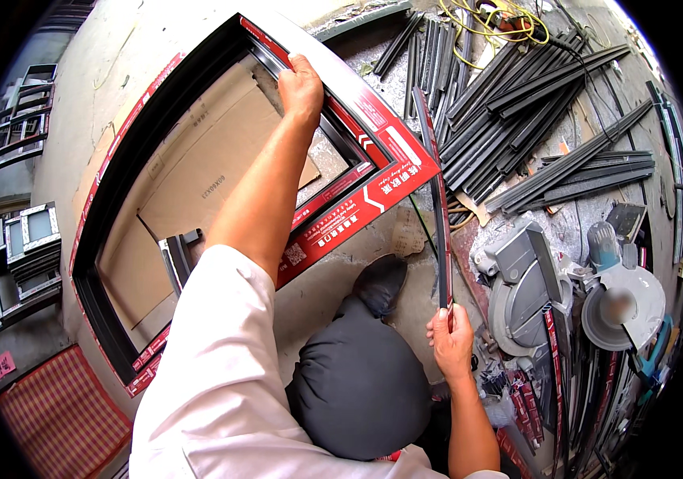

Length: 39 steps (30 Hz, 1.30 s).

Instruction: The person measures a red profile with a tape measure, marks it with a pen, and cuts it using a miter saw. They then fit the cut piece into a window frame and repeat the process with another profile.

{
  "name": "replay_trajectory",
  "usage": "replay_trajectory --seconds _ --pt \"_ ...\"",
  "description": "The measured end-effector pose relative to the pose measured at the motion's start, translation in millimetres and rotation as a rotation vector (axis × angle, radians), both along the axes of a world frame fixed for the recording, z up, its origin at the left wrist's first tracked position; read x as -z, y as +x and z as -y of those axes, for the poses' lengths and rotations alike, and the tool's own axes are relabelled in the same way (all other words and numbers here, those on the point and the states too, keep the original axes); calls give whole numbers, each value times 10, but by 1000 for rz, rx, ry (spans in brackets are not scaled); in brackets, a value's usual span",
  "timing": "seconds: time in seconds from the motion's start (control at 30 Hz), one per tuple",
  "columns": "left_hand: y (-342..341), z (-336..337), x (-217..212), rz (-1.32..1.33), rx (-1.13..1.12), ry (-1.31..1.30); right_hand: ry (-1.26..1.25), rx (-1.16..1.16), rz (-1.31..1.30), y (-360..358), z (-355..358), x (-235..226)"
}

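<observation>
A large black window frame (333, 235), wrapped in red and white protective film, stands in front of me on the left. My left hand (301, 89) is closed around its upper right bar. My right hand (451, 342) grips the lower end of a long, thin black trim strip (440, 215) with red film along it. The strip runs upward past the right corner of the frame; whether it touches the corner I cannot tell. Through the opening a sheet of brown cardboard (206, 180) shows, along with a short dark profile piece (178, 259) partly behind my left arm.
Piles of black profile strips (509, 120) lie at the far right, with a yellow cable (469, 40) over them. A mitre saw (525, 287) stands at the right beside more offcuts (533, 407). At the left are small framed panels (30, 247) and a red checked mat (62, 415).
</observation>
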<state>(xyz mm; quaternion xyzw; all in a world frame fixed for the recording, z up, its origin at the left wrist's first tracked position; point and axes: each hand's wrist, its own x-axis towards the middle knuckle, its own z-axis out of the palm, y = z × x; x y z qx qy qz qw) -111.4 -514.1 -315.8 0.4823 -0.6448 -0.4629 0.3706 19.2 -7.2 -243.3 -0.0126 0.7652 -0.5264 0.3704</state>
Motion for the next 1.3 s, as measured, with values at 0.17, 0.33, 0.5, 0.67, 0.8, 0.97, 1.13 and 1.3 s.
replay_trajectory --seconds 0.17,0.33,0.5,0.67,0.8,0.97,1.13,1.3 --pt "104 90 130 -187 85 136 20 -9 -15 -21 24 -34" --pt "158 -66 26 -477 159 264 38 -7 -22 -40 -3 -37" --pt "255 -45 -36 -465 232 294 28 -5 -22 -53 15 -74" --pt "288 -72 -164 -307 213 258 22 5 -18 -57 7 -73" --pt "376 -7 -189 -324 277 317 27 2 -23 -55 39 -93" --pt "370 -63 -202 -418 285 363 33 -6 -28 -40 16 -39" --pt "368 -62 -138 -439 294 324 35 -1 -18 -36 12 -28" --pt "309 -49 -72 -433 255 260 37 14 -4 -45 12 -36"
